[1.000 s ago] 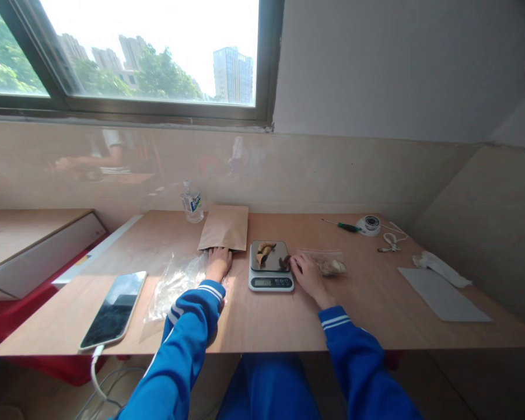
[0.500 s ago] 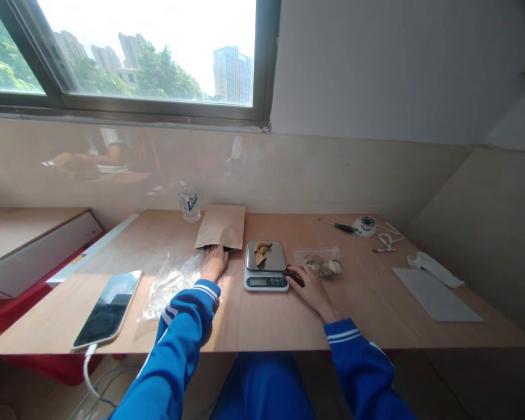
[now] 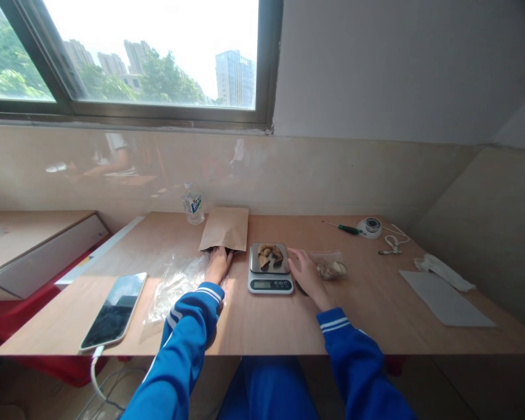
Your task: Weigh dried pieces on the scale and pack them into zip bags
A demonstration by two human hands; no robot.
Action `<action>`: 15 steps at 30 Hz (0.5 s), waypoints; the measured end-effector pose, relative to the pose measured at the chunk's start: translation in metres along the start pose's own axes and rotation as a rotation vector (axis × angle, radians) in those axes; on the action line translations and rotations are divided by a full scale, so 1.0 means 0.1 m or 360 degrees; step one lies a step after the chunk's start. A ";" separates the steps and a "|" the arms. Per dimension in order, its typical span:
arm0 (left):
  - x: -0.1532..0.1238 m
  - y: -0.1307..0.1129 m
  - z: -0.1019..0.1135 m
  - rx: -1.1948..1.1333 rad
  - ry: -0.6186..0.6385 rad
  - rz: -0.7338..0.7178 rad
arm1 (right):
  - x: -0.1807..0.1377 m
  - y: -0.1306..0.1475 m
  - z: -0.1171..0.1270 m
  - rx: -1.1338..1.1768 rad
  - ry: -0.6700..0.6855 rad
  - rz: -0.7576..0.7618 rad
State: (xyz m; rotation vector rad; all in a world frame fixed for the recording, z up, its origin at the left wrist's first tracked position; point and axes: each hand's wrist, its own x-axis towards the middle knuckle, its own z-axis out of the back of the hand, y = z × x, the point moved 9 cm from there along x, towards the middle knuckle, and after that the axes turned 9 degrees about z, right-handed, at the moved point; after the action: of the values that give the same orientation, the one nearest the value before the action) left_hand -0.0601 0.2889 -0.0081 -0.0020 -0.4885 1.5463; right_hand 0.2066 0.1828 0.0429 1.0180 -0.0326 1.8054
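- On the table [image 3: 245, 332], a crumpled clear plastic bag [image 3: 177, 286] is being lit by the window.
- The mouth of a flat brown paper pouch [image 3: 226, 227] is being entered by the left hand [image 3: 219, 263]; its fingertips are being hidden, so any grip cannot be told.
- Curled brown pieces [image 3: 265, 259] are being borne by the pan of a white digital scale [image 3: 270, 285]; weighing is apparently being done.
- At the scale's right edge, the right hand [image 3: 306, 271] is being held loosely open, nothing seen gripped; probably, clearance from the pan is being called for next, for an undisturbed reading.
- A clear zip bag of pale pieces [image 3: 331, 267] is being partly screened by it.
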 end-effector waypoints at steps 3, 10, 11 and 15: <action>0.00 -0.01 -0.03 0.0068 0.0040 -0.0030 | -0.33 -0.08 0.00 -0.0066 -0.0004 -0.0053; -0.02 -0.03 -0.07 0.0133 0.0053 -0.0016 | -0.68 -0.14 -0.04 -0.0168 0.0220 0.0006; -0.03 -0.04 -0.06 0.0136 0.0050 -0.0019 | -0.67 -0.16 -0.03 -0.0191 0.0199 -0.0007; -0.04 -0.08 0.05 0.0107 0.0059 -0.0060 | -0.62 -0.18 -0.03 -0.0222 0.0135 -0.0005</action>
State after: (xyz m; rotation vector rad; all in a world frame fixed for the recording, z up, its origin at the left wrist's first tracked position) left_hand -0.0540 0.2836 -0.0025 0.0302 -0.4050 1.5224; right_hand 0.2263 0.1456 -0.0065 0.8423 -0.1033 1.8149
